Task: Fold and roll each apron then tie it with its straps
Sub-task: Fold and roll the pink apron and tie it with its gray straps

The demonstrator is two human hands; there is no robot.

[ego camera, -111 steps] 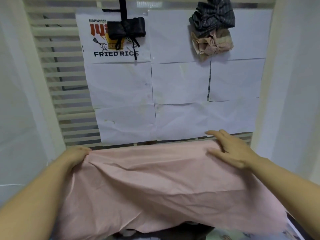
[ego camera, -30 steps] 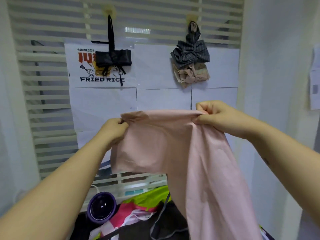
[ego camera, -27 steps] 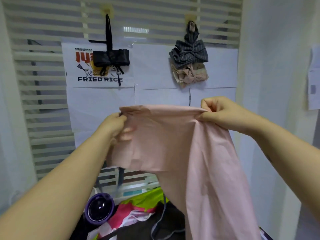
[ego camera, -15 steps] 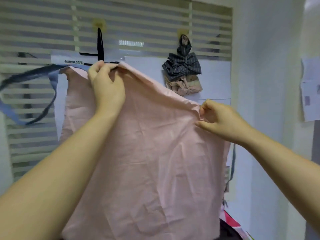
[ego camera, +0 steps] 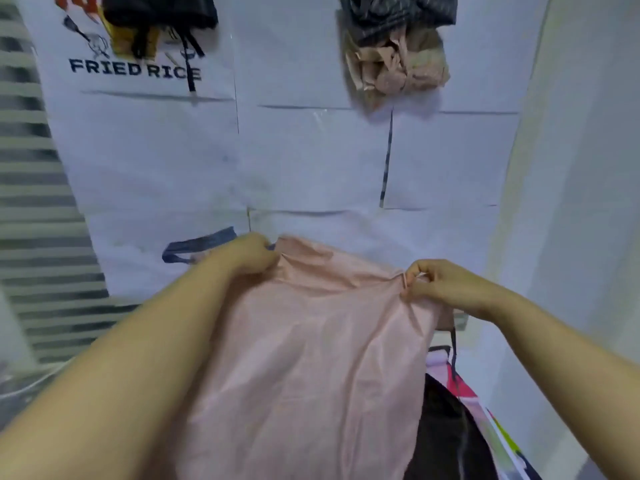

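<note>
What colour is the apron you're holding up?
Light pink apron, with a dark blue strap. Head view shows it best.

You have the pink apron (ego camera: 304,358) unfolded and creased, hanging from its bunched top edge at centre down to 6 o'clock. Its dark blue strap (ego camera: 197,247) loops out toward 9 o'clock. Tied rolled aprons hang above: black apron (ego camera: 156,12) at 11 o'clock, grey striped apron (ego camera: 391,15) and beige apron (ego camera: 394,74) at 1 o'clock.

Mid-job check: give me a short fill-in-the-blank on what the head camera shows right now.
The apron gripped by the left hand and right hand is ____ in colour.
The poster on the wall reads FRIED ____.
The blue strap sticks out beside the ____ hand.
Missing words: pink; RICE; left.
</note>
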